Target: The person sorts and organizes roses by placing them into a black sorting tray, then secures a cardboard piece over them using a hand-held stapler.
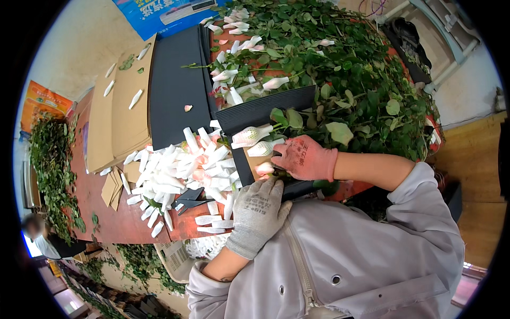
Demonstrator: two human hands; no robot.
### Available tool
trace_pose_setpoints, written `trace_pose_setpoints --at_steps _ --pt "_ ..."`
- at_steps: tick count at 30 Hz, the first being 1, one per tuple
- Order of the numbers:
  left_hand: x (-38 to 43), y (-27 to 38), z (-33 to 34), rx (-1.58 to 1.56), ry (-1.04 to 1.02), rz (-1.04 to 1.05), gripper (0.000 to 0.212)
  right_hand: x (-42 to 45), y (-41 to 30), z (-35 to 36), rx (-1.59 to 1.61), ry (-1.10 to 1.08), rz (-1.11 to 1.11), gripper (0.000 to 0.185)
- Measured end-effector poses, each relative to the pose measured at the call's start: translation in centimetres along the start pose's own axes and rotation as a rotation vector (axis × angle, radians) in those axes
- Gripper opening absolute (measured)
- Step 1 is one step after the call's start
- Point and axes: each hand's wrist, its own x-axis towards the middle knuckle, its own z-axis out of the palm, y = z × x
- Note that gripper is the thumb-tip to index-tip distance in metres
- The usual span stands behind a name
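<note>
My left hand (261, 211), in a grey glove bearing printed writing, lies at the near edge of a black corrugated sheet (267, 107). Its fingertips reach a bare pink rosebud (264, 168); what its palm covers is hidden. My right hand (305, 158), in a red glove, has its bent fingers beside that rosebud and a rose in a white foam net (265, 148). Whether the fingers pinch a stem cannot be seen. Another netted rose (251, 136) lies just beyond, its leafy stem pointing right. Brown cardboard (252, 161) shows beneath the roses.
White foam net sleeves (171, 171) are heaped left of the sheet, with black-handled scissors (193, 200) among them. Black sheets (179, 87) and brown cardboard (127, 103) are stacked farther left. Leafy rose stems (358, 75) cover the far right. A plastic basket (173, 255) stands below the table edge.
</note>
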Motion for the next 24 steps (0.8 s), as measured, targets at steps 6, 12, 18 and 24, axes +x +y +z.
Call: trace_pose_setpoints --at_steps 6,12,18,24 --pt "0.7 -0.7 -0.5 0.072 0.173 0.05 0.048 -1.1 0.2 3.1 -0.002 0.286 -0.038 0.016" --pt "-0.4 -0.9 0.0 0.055 0.115 0.032 0.047 0.6 -0.9 -0.5 0.052 -0.24 0.268 0.029" --pt "-0.7 -1.5 0.6 0.009 0.183 0.065 0.045 0.2 -0.6 1.6 0.031 0.017 0.069 0.025" --pt "0.8 -1.3 -1.7 0.037 0.214 0.076 0.044 -0.7 0.6 5.0 -0.006 -0.003 0.024 0.025"
